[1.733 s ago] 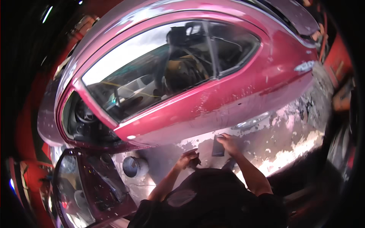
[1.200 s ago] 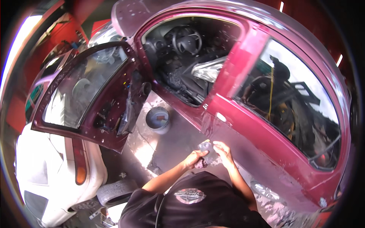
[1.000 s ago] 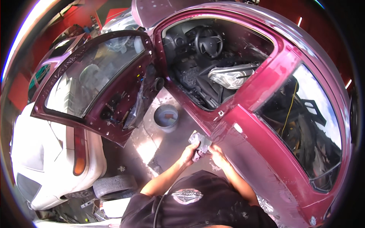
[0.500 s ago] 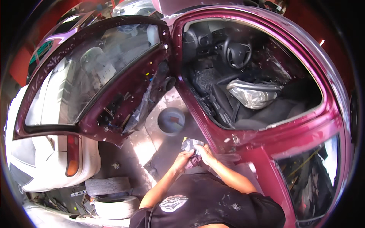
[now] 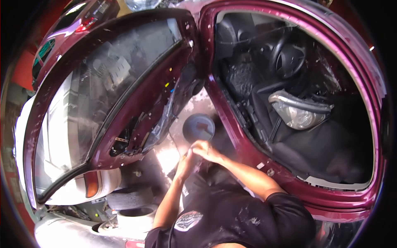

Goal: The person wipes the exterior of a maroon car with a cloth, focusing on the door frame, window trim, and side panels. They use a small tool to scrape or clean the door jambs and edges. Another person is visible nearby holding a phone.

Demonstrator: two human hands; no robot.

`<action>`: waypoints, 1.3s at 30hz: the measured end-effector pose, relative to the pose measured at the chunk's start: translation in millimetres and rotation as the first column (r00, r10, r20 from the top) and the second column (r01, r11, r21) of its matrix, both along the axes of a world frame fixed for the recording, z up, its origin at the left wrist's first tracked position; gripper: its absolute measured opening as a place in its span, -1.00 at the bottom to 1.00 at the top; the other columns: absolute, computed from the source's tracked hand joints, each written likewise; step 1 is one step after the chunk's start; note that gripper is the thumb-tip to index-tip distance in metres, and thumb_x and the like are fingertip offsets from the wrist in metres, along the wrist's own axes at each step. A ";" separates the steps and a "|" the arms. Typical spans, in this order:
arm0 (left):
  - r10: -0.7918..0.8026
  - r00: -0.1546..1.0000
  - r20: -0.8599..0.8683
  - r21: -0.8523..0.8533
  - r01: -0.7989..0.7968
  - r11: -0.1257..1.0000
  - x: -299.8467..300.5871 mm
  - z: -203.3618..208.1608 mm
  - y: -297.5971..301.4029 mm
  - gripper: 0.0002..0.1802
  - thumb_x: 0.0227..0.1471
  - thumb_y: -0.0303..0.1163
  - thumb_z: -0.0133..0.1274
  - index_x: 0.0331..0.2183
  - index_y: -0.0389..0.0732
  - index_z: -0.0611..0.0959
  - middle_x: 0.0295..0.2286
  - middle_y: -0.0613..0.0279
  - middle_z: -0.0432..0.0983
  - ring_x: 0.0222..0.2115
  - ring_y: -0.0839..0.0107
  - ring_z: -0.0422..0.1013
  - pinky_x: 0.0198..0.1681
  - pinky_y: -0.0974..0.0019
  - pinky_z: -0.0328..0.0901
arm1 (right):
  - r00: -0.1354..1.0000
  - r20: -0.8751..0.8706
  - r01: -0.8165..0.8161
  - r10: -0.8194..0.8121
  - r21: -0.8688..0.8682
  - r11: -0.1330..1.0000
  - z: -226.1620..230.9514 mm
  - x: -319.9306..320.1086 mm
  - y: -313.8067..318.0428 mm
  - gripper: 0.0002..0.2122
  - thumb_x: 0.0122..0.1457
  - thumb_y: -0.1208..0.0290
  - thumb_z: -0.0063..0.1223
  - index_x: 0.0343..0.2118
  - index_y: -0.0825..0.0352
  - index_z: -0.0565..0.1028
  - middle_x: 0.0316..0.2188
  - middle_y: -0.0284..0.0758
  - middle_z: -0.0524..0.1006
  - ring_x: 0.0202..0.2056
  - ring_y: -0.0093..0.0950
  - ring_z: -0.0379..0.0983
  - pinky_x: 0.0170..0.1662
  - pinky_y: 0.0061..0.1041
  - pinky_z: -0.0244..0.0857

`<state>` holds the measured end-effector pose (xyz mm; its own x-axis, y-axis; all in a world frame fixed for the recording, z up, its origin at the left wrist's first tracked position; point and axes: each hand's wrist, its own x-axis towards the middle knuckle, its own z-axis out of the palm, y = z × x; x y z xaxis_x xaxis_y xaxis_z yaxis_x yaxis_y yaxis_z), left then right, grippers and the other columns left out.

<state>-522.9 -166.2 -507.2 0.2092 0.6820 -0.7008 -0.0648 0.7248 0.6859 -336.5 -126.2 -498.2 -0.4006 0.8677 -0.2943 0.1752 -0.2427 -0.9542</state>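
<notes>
My left hand [image 5: 187, 158] and my right hand [image 5: 203, 149] meet just in front of a grey bucket [image 5: 190, 139] on the floor. The fingers of both look bent and closed, and what they hold, if anything, is hidden. A reddish-brown block [image 5: 202, 125] shows inside the bucket. By the bucket's near rim, just beyond my right hand, there is a small greyish patch that I cannot make out. The open maroon car door [image 5: 138, 105] stands to the left of my hands, its inner side bare of trim.
At right is the maroon car's door frame [image 5: 231, 124], with a headlight [image 5: 300, 112] lying on the seat and a steering wheel [image 5: 289, 60] beyond. Tyres [image 5: 130, 199] and a white car's rear [image 5: 109, 182] stand at lower left. Clear plastic [image 5: 163, 124] hangs from the door.
My hands have moved left and slightly forward, towards the bucket. The grey sheet and the purplish cloth seen in them before no longer show. The view has shifted, bringing the door and car closer.
</notes>
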 end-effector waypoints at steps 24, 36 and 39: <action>-0.216 0.618 -0.756 0.484 0.750 0.450 -3.5 -515.5 216.0 -0.48 0.30 -0.27 -0.12 0.24 -0.18 0.34 -0.09 0.01 0.52 -0.35 0.17 0.54 -0.40 0.14 0.46 | 0.222 0.194 0.205 -0.955 -0.967 -0.149 -290.0 -4.2 -80.3 -0.78 0.16 0.53 0.05 -0.12 0.37 0.51 -0.22 -0.28 0.57 -0.19 -0.39 0.57 -0.16 -0.35 0.53; -0.677 -0.137 -0.723 -0.206 0.978 0.022 -2.8 -646.9 190.8 -0.42 0.00 -0.55 0.00 0.12 -0.34 0.50 0.18 -0.19 0.29 0.12 -0.14 0.31 0.19 -0.01 0.27 | 0.553 -0.237 -0.026 -0.799 -0.963 0.268 -311.1 -2.4 -153.4 -0.74 0.15 0.54 0.10 -0.08 0.37 0.50 -0.25 -0.33 0.52 -0.23 -0.49 0.53 -0.20 -0.45 0.47; -0.363 0.584 -0.726 0.424 0.796 0.432 -18.9 -580.7 170.1 -0.40 0.11 -0.48 -0.01 0.20 -0.36 0.39 0.15 -0.23 0.34 0.03 -0.09 0.39 0.15 0.06 0.28 | 0.569 -0.187 0.061 -0.800 -0.961 0.268 -278.1 -0.7 -126.5 -0.51 0.10 0.60 0.06 0.15 0.40 0.37 -0.12 -0.22 0.53 -0.17 -0.37 0.57 -0.17 -0.37 0.52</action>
<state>-541.7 3.9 -1087.9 0.5529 0.7972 -0.2425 0.6488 -0.2293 0.7256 -337.2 -252.7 -776.3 -0.4162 0.3957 -0.8186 -0.6973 -0.7168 0.0081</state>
